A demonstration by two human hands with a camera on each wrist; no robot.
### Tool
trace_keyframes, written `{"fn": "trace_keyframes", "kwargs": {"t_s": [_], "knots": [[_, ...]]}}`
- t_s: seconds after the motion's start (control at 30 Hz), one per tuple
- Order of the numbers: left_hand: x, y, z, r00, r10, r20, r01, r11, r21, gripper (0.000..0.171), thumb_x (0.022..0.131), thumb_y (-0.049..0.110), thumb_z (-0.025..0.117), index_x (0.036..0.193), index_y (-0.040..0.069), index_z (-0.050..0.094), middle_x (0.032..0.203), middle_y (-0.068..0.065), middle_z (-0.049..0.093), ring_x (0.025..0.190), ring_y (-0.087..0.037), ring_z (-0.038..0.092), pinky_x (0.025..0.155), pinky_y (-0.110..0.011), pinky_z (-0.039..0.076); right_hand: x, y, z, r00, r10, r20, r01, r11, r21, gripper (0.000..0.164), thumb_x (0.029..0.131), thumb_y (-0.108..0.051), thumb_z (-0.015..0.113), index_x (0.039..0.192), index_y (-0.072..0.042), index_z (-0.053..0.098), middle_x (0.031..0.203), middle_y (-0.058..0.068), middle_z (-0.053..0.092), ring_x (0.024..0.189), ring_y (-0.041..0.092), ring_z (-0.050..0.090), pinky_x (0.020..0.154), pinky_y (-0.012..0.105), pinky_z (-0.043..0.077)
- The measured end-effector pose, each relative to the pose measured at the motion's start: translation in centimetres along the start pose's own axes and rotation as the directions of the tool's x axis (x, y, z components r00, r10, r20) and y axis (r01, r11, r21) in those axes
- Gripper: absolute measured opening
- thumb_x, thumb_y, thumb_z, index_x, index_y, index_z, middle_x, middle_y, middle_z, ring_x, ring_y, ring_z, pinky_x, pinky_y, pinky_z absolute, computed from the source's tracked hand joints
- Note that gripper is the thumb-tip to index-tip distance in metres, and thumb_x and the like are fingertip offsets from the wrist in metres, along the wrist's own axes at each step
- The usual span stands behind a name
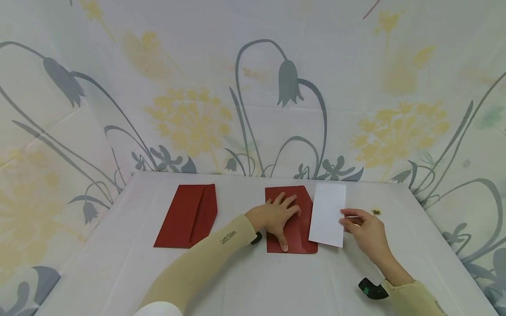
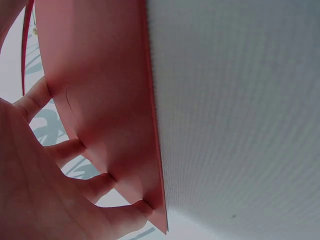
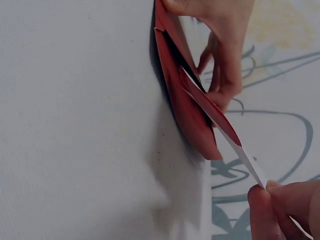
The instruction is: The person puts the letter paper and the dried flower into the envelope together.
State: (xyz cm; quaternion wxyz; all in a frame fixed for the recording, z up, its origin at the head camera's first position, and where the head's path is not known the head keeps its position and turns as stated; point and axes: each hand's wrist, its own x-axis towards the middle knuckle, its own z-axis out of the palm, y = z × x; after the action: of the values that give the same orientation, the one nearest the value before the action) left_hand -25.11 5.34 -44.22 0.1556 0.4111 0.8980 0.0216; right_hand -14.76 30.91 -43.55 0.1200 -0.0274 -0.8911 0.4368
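A red envelope [image 1: 294,230] lies on the table with its flap side to the right. My left hand [image 1: 276,217] presses on it with fingers spread; in the left wrist view the fingertips touch the red paper [image 2: 107,80]. Between thumb and fingers, my right hand [image 1: 367,232] pinches the right edge of a white card [image 1: 328,215]. The card's left edge overlaps the envelope's flap. From the right wrist view, the card [image 3: 251,164] is tilted toward the gaping envelope [image 3: 185,110]; how far its far edge reaches in, I cannot tell.
A second red envelope [image 1: 179,219] lies to the left, beyond my left forearm. A small yellowish-green object or mark [image 1: 376,212] is at the right, behind the right hand. A flower-patterned cloth [image 1: 261,109] hangs behind the white-covered table [image 1: 253,285].
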Motion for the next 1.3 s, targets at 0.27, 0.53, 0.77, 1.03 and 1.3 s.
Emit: {"fn": "trace_keyframes", "kwargs": {"t_s": [0.27,0.53,0.77,1.03,1.3], "knots": [[-0.1,0.2,-0.3,1.0,-0.006,0.012,0.006,1.0,0.002,0.093,0.06,0.065,0.087,0.133,0.032,0.039,0.165,-0.004,0.009,0.15,-0.036,0.005,0.112,-0.059,0.028,-0.3,-0.1,1.1,0.999,-0.026,0.02,0.027,0.997,-0.077,0.027,0.088,-0.004,0.074,0.113,0.002,0.07,0.1,0.019,0.072,0.082,0.023,0.071,0.058,0.022,0.053],[-0.1,0.3,-0.6,1.0,-0.008,0.013,0.008,1.0,0.008,0.093,0.061,0.064,0.087,0.133,0.031,0.039,0.166,-0.003,0.008,0.151,-0.037,0.005,0.112,-0.059,0.027,-0.1,-0.5,1.7,0.997,-0.03,0.072,0.037,0.994,-0.106,0.025,0.087,-0.001,0.073,0.111,0.004,0.07,0.099,0.019,0.072,0.082,0.027,0.072,0.057,0.023,0.052],[-0.1,0.2,-0.6,1.0,-0.008,0.013,0.007,1.0,0.004,0.093,0.06,0.065,0.087,0.132,0.032,0.039,0.166,-0.003,0.008,0.151,-0.036,0.004,0.112,-0.06,0.026,0.4,-1.0,2.1,0.99,-0.064,0.125,0.082,0.986,-0.144,0.023,0.086,-0.001,0.072,0.108,0.005,0.07,0.098,0.017,0.072,0.079,0.024,0.072,0.059,0.023,0.052],[0.0,0.1,-0.4,1.0,-0.01,0.022,0.011,1.0,-0.016,0.09,0.06,0.064,0.087,0.129,0.032,0.04,0.166,-0.003,0.007,0.151,-0.036,0.004,0.113,-0.06,0.025,1.1,-1.1,2.8,0.982,-0.034,0.185,0.065,0.985,-0.162,0.022,0.087,-0.004,0.072,0.107,0.004,0.071,0.095,0.013,0.071,0.077,0.02,0.07,0.061,0.026,0.053],[-0.2,0.2,-0.3,1.0,-0.013,0.022,0.013,1.0,-0.006,0.09,0.06,0.064,0.087,0.13,0.032,0.04,0.165,-0.003,0.009,0.151,-0.036,0.004,0.113,-0.059,0.026,1.8,-1.2,3.4,0.975,-0.027,0.223,0.064,0.985,-0.161,0.021,0.087,-0.004,0.073,0.107,0.004,0.071,0.097,0.013,0.07,0.077,0.02,0.068,0.064,0.028,0.056]]}}
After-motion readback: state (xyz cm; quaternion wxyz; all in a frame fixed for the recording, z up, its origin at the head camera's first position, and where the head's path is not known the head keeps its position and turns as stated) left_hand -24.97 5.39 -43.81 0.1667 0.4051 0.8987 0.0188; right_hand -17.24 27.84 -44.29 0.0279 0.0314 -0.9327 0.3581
